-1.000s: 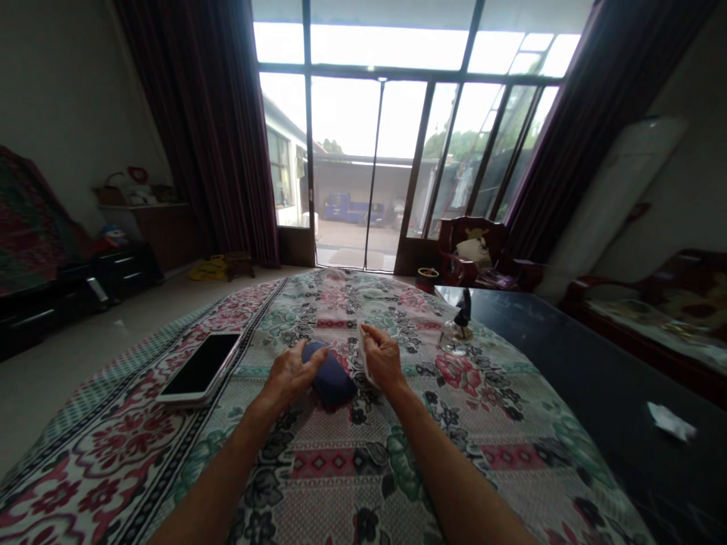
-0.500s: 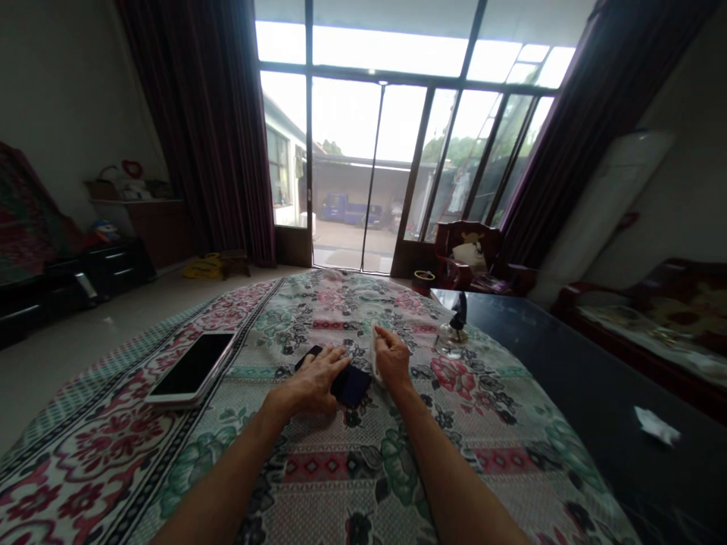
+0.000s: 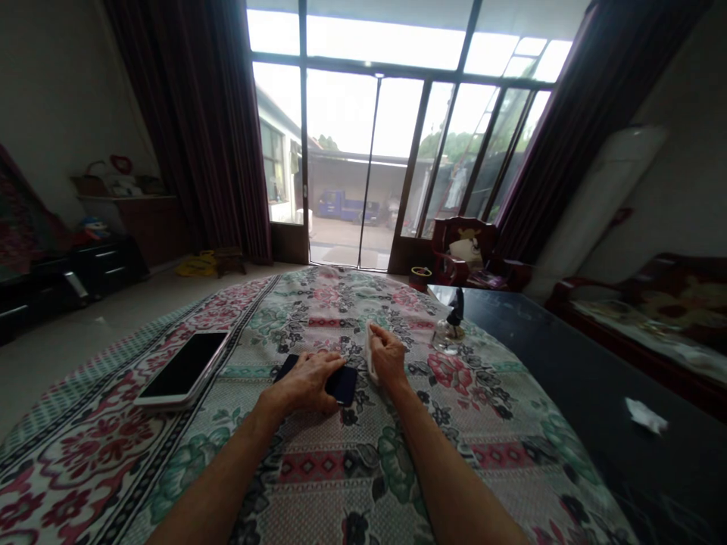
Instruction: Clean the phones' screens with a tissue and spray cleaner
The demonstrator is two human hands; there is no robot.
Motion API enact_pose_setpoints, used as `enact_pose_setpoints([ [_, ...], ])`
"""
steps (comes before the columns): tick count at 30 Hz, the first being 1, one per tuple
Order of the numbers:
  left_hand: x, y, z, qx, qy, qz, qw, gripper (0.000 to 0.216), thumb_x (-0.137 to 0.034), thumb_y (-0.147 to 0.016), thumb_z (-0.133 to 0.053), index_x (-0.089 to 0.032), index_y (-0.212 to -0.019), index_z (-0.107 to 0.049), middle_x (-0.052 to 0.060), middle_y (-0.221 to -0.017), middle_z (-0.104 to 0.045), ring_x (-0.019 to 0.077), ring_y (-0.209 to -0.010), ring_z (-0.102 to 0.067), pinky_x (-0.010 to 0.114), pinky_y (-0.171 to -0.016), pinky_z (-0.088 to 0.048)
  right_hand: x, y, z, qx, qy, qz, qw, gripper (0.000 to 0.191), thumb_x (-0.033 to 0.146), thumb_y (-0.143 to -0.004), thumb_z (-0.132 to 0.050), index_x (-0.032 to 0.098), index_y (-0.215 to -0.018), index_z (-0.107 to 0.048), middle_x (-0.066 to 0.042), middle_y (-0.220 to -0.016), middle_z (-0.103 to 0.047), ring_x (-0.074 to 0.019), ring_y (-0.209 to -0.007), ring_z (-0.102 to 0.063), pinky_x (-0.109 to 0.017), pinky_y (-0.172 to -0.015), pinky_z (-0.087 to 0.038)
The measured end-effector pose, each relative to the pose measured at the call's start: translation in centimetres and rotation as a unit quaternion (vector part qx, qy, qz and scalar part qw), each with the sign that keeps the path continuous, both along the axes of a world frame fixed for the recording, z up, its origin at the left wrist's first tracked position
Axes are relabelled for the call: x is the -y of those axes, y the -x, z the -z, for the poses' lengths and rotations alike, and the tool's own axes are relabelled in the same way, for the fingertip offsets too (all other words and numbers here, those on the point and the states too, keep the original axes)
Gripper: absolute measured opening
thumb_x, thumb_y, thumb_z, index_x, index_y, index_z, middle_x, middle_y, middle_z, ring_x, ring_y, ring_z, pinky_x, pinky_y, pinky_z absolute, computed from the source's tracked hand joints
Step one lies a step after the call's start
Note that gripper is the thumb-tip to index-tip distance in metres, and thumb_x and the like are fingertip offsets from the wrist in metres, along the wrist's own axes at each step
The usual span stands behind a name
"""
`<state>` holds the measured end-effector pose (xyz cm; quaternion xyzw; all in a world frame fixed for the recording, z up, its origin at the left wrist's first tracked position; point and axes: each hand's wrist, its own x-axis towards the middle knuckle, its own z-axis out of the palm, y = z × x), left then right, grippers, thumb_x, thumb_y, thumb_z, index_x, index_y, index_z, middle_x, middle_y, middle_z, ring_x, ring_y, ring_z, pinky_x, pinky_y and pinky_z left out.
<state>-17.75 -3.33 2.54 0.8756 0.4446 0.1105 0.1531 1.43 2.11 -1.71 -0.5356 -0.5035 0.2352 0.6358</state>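
Note:
My left hand (image 3: 307, 382) lies flat, fingers spread, on a dark blue flat case (image 3: 344, 384) that rests on the flowered cloth (image 3: 341, 469) in front of me. Only the case's ends show from under the fingers. My right hand (image 3: 387, 356) is closed in a pinch on a small white cloth (image 3: 369, 353), held upright just to the right of the case and a little apart from it.
A smartphone (image 3: 182, 368) lies face up on the cloth to the left. A small glass ornament with a dark figure (image 3: 450, 330) stands at the right by the dark tabletop (image 3: 596, 393), which bears a crumpled white tissue (image 3: 641, 415). Glass doors stand beyond.
The dark blue case went from tilted up under my left fingers to lying flat and has slid left. My left hand now presses flat on it. My right hand barely moved.

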Motion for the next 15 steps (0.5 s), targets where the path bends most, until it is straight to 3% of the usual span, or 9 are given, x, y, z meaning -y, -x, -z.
enact_pose_setpoints([
  [4, -0.3, 0.0, -0.2, 0.026, 0.006, 0.014, 1.0, 0.067, -0.033, -0.064, -0.07, -0.026, -0.129, -0.056, 0.009, -0.139, -0.053, 0.0306, -0.128, -0.045, 0.045, -0.11, -0.026, 0.2, 0.2, -0.4, 0.019, 0.006, -0.002, 1.0, 0.039, 0.029, -0.073, -0.049, 0.015, -0.098, -0.075, -0.01, -0.103, -0.073, -0.024, -0.097, -0.066, -0.037, -0.091, -0.049],
  [7, -0.5, 0.6, -1.3, 0.097, 0.022, -0.011, 0.995, 0.062, -0.031, -0.067, -0.068, -0.027, -0.128, -0.058, 0.006, -0.134, -0.058, 0.028, -0.123, -0.05, 0.039, -0.108, -0.032, 0.5, 0.4, -0.7, 0.019, 0.004, -0.01, 1.0, 0.037, 0.028, -0.073, -0.05, 0.016, -0.097, -0.075, -0.01, -0.101, -0.073, -0.0236, -0.095, -0.066, -0.037, -0.09, -0.049],
  [11, -0.7, 2.4, -3.1, 0.224, 0.086, -0.053, 0.969, 0.064, -0.035, -0.072, -0.066, -0.027, -0.134, -0.054, 0.003, -0.13, -0.062, 0.0268, -0.12, -0.054, 0.039, -0.105, -0.038, 0.8, 0.9, -1.3, 0.005, -0.02, -0.039, 0.999, 0.032, 0.027, -0.073, -0.052, 0.019, -0.094, -0.075, -0.006, -0.098, -0.074, -0.0223, -0.094, -0.066, -0.036, -0.09, -0.05],
  [15, -1.1, 3.7, -3.4, 0.3, 0.105, -0.055, 0.947, 0.068, -0.033, -0.071, -0.068, -0.024, -0.136, -0.052, 0.004, -0.131, -0.061, 0.0268, -0.121, -0.054, 0.04, -0.107, -0.037, 1.4, 1.6, -2.3, 0.007, -0.042, -0.072, 0.997, 0.03, 0.03, -0.077, -0.054, 0.018, -0.096, -0.075, -0.007, -0.099, -0.073, -0.0221, -0.095, -0.066, -0.035, -0.089, -0.05],
])
